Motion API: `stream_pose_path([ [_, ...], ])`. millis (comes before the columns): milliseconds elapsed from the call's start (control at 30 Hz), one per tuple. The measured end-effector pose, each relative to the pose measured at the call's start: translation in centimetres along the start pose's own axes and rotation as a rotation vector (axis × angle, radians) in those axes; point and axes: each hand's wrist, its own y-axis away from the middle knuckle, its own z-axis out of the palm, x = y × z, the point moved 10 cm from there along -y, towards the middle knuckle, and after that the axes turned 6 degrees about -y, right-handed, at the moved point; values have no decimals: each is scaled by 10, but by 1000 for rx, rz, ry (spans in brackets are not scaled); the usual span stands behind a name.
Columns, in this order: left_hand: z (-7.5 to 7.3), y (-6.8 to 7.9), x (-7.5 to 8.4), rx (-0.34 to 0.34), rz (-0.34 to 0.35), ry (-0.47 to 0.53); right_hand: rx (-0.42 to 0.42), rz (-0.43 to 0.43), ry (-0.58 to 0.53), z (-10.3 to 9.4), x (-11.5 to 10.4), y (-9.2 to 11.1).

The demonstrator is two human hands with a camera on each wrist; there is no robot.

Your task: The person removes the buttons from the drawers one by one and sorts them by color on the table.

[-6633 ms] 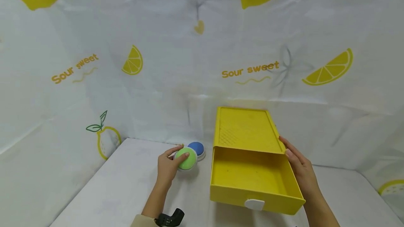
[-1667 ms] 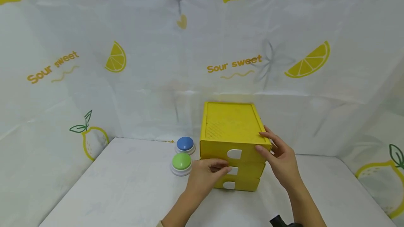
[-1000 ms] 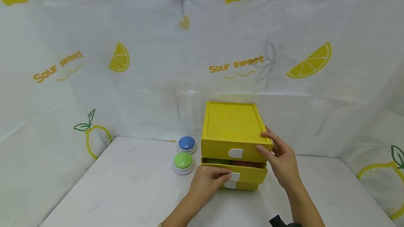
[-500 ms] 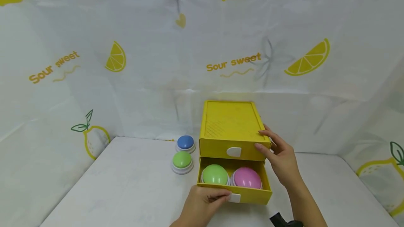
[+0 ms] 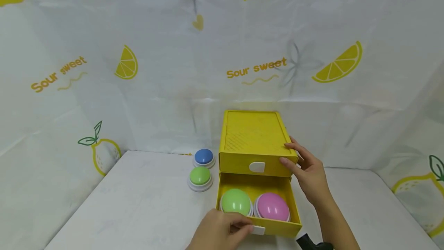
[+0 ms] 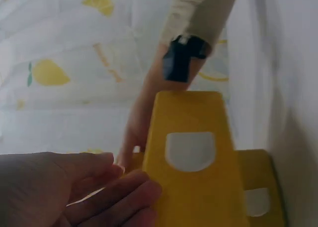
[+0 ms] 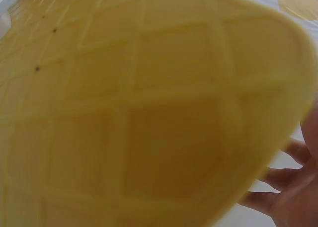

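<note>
A stacked yellow drawer box [image 5: 254, 132] stands against the wall. Its middle drawer [image 5: 277, 228] is pulled out, holding a green dome button [image 5: 236, 202] and a pink dome button [image 5: 273, 206]. My left hand [image 5: 218, 230] is at the drawer's front, fingertips beside the white tab [image 5: 258, 230]. In the left wrist view, that tab [image 6: 191, 151] shows whole, and the hand's thumb and bent fingers [image 6: 136, 194] stand apart. My right hand [image 5: 310, 174] grips the box's upper right corner, thumb on the front. In the right wrist view, its fingers [image 7: 278, 180] pass partly behind the box.
Left of the box, a blue dome button [image 5: 204, 157] and a smaller green dome button [image 5: 200, 176] sit on the white table [image 5: 149, 203]. A lemon-print sheet [image 5: 180, 88] covers the wall behind.
The green button from my left hand now stands on the table, and the open top drawer is shut. The middle drawer has slid toward me, uncovering two buttons. My right hand stays on the box.
</note>
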Motion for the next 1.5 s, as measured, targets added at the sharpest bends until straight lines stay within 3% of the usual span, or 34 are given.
stream_pose_path([
  [67,-8,-10,6,-70,-26,-3,1,-2,-7,-1,0,0],
  [167,-10,-33,12,-177,-34,109,1,-3,-31,-2,0,0],
  [300,14,-62,6,-395,-70,234,0,-1,-48,-4,1,1],
  [467,49,-80,-4,-601,-14,80,-13,-7,-74,-1,2,1],
  [600,67,-85,-11,-711,-2,17,-13,-11,-72,1,2,-1],
  [733,82,-85,-13,-803,62,-40,-2,-16,-45,0,1,-1],
  [867,89,-85,-16,-818,83,-58,-1,-23,-45,0,1,-2],
  [1333,71,-90,-13,-574,108,-30,5,-15,-8,0,-1,-1],
  [1500,66,-88,-12,-533,122,17,5,-14,-17,-1,1,0],
])
